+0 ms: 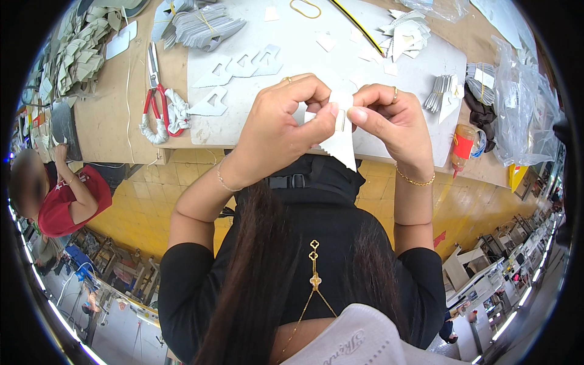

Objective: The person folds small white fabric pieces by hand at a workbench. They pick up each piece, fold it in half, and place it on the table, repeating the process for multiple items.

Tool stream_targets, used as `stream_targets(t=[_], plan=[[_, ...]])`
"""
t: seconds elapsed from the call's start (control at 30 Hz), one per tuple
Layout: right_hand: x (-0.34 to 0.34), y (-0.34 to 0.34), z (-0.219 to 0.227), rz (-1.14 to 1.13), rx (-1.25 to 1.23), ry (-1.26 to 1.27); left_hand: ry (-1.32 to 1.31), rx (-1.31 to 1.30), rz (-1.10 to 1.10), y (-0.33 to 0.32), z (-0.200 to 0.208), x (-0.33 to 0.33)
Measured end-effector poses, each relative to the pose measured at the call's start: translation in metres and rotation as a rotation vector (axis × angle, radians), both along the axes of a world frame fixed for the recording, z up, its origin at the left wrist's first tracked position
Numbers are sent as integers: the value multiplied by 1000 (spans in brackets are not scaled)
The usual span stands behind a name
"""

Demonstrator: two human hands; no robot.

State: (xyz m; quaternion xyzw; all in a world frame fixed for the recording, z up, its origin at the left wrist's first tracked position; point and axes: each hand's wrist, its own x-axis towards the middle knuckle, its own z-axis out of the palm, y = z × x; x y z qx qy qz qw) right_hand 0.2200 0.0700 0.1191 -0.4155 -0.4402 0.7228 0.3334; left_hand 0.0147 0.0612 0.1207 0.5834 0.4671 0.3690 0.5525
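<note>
Both hands meet over the near edge of the white work board (255, 94). Between them is a white, flat cut piece (342, 145) that narrows to a point at its lower end. My left hand (286, 125) is closed, thumb and fingers pinching the piece's left side. On the other side my right hand (395, 125) pinches its upper right edge. The fingers partly cover the piece, so its whole outline is hidden. Left of my hands, several pale grey cut pieces (213, 73) with angular notches lie in a row on the board.
Red-handled scissors (156, 100), partly wrapped in white cloth, lie at left. Bundled grey pieces (204, 27) sit at the back. A black-and-yellow stick (359, 27) lies beyond my hands. At right are a red-labelled bottle (463, 146) and plastic bags (517, 103). A person in red (76, 201) is at left.
</note>
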Motion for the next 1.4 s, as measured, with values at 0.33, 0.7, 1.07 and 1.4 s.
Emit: stream_targets(t=[0.33,0.7,1.07,1.4], plan=[[1,1,5,56,164,-247,216,295,-61,1,0,0],[-3,-2,3,19,155,-272,3,14,-56,1,-5,0],[0,-1,3,-109,64,-84,-427,-403,37,-10,-7,-11],[-14,-2,0,-142,72,69,-281,-334,82,-9,-2,-8]])
